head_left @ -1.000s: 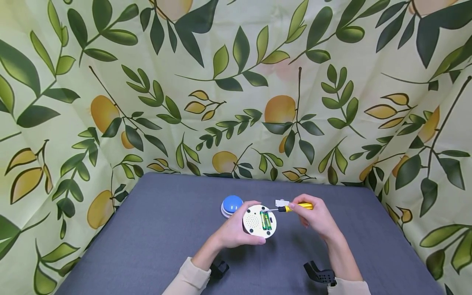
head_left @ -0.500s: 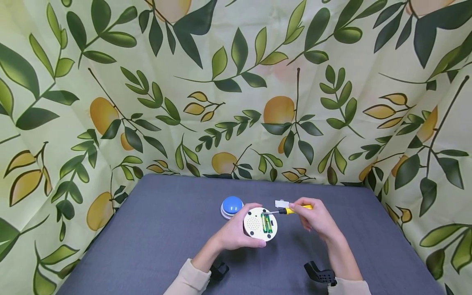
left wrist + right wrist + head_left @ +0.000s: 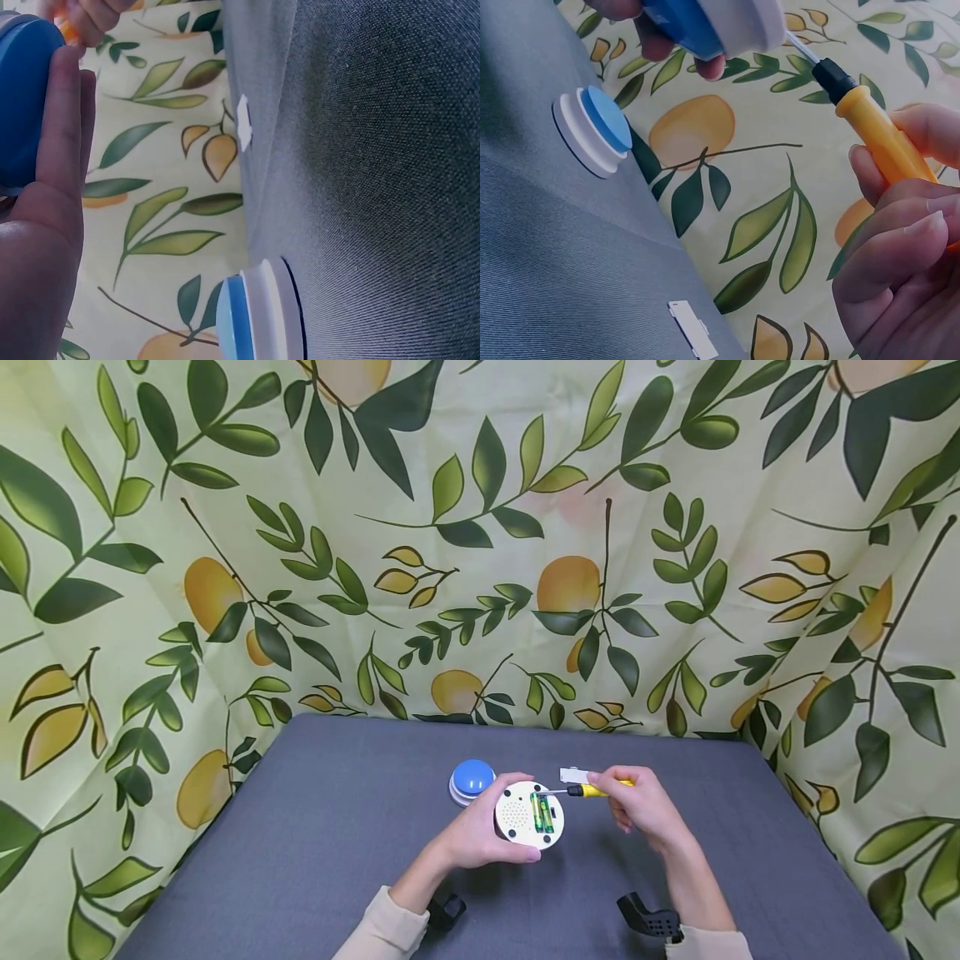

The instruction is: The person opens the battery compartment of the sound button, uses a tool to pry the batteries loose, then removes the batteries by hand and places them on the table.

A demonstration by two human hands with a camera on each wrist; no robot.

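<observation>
Head, surroundings: on the grey cloth-covered table (image 3: 337,810) I see a white round push button with blue dome (image 3: 473,777) just beyond the left hand (image 3: 476,837); the right hand (image 3: 647,803) partly hides a flat white tabbed piece (image 3: 573,774).
Head, battery slot: a second white round button (image 3: 516,818), held above the table, underside towards me, has two green batteries (image 3: 542,814) in its open slot; the tip of a yellow-handled screwdriver (image 3: 597,790) is at the slot's far end.
Left wrist, fingers: straight, side by side along the held button's blue dome, hiding part of it.
Right wrist, fingers: thumb and fingers pinch the yellow handle; the tabbed piece lies flat on the table.
</observation>
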